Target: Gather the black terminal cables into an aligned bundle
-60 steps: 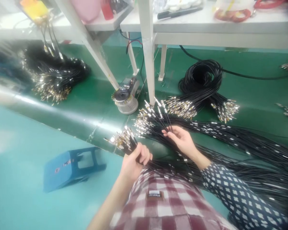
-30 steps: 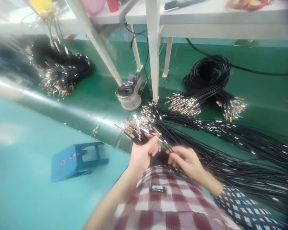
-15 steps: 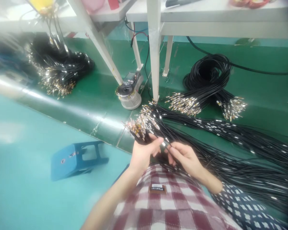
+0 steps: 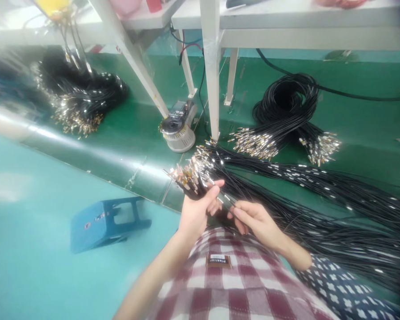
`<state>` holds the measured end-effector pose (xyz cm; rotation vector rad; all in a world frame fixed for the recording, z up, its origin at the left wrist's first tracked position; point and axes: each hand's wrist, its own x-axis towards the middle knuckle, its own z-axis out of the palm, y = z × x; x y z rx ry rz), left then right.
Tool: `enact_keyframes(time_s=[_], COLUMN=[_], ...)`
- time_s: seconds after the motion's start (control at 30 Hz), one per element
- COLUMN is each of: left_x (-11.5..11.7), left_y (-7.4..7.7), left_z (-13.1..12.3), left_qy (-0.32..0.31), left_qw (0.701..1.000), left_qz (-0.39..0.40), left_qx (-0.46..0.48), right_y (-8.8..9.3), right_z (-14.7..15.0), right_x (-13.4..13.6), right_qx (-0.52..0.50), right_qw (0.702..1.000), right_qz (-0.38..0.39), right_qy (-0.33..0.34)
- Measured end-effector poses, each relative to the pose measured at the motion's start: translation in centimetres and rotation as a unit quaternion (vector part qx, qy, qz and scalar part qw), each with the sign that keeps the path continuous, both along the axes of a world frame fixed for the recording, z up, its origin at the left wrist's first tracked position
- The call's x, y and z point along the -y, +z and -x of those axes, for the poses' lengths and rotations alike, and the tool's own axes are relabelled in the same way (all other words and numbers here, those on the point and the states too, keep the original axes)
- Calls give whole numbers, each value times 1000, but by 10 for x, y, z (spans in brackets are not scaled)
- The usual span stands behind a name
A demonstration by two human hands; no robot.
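Wearing a maroon-and-white checked garment (image 4: 220,284). Gripping a bunch of metal-tipped black cables (image 4: 190,178) in the curled left hand (image 4: 196,211); pinching thin black strands (image 4: 227,201) beside it with the right hand (image 4: 255,220). Facing long black cables (image 4: 306,218) on green flooring (image 4: 370,129), then a coiled black bundle (image 4: 283,100).

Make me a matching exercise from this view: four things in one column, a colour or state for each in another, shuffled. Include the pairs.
1. Left hand
2. Plastic stool
3. Right hand
4. Checked apron

A. Plain blue body
B. Pinching thin black cabling
C. Maroon and white
D. Wrapped around a thick bundle of metal-tipped cables

Pairs: 1-D, 2-A, 3-B, 4-C
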<state>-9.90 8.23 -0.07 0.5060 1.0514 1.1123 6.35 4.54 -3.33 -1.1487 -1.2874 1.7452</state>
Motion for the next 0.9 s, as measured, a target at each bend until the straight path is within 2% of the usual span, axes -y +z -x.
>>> enact_keyframes(time_s=[0.07,0.2,0.27,0.37,0.47,0.57,0.63,0.77,0.83,0.9], left_x=[0,-1,-2,-3,-3,-4,-4,-6,-6,-5], left_y=[1,0,-2,-4,-7,-8,-8,-7,-8,-10], left_z=[0,0,1,3,7,10,10,8,8,9], left_qy=[-1,-15,-14,-14,-15,-16,-18,-16,-14,-17], left_qw=[1000,1000,1000,999,999,999,999,999,999,999], left_qz=[11,14,10,16,30,39,41,32,31,32], left_qx=[-6,-18,-20,-28,-32,-30,-29,-39,-42,-39], right_y=[4,22,29,25,8,-2,2,21,26,22], right_z=[0,16,25,21,-4,-24,-23,8,16,11], right_x=[-6,-23,-29,-25,-13,-6,-10,-29,-34,-32], right_qx=[15,78,97,173,235,226,217,208,220,216], right_qw=[999,986,981,969,962,966,966,962,963,968], right_qz=[-25,-135,-154,-169,-138,-100,-126,-178,-156,-115], right_qy=[13,-57,-63,-39,18,71,56,-11,4,48])
